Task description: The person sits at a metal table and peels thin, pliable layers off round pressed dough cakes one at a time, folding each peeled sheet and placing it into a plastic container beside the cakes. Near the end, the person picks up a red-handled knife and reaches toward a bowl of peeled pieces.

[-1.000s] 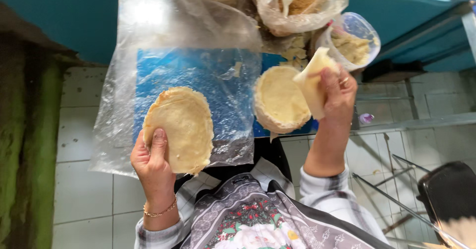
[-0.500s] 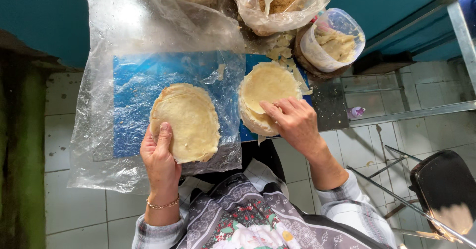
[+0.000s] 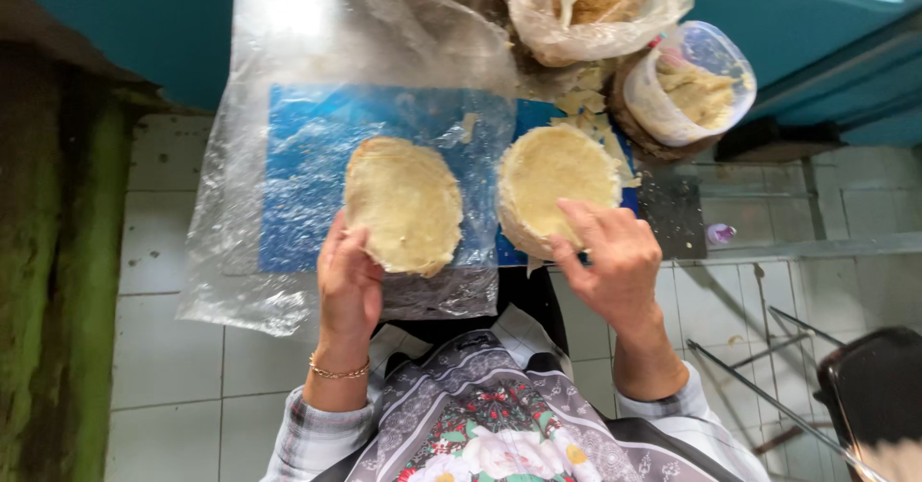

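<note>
While the left hand [image 3: 348, 285] pinches the near edge of the oval dough sheet [image 3: 403, 204], thumb on top and fingers tucked under, that sheet lies flat on the clear plastic sheet [image 3: 288, 108] over the blue board [image 3: 307, 146]. Its long axis runs from about 11 o'clock to 5 o'clock, with the narrower end toward the person at 5 o'clock, overhanging the board's near edge. Over at 3 o'clock from it, just beside and apart by a thin strip of plastic, sits the round dough stack [image 3: 555, 189]. The right hand [image 3: 610, 261] rests on the stack's near rim, fingers loosely spread and pressing down, index finger pointing to 11 o'clock.

Room to move: blue board lies open at 9 o'clock of the oval sheet, and plastic drapes past the board on that side. At 12 o'clock the way is crowded by a plastic bag of crumbly filling [image 3: 595, 2], and at 1 o'clock from the stack stands a plastic tub of paste [image 3: 696, 84], close by. Dough scraps [image 3: 586, 108] litter the gap between them. White floor tiles [image 3: 163, 252] lie below.
</note>
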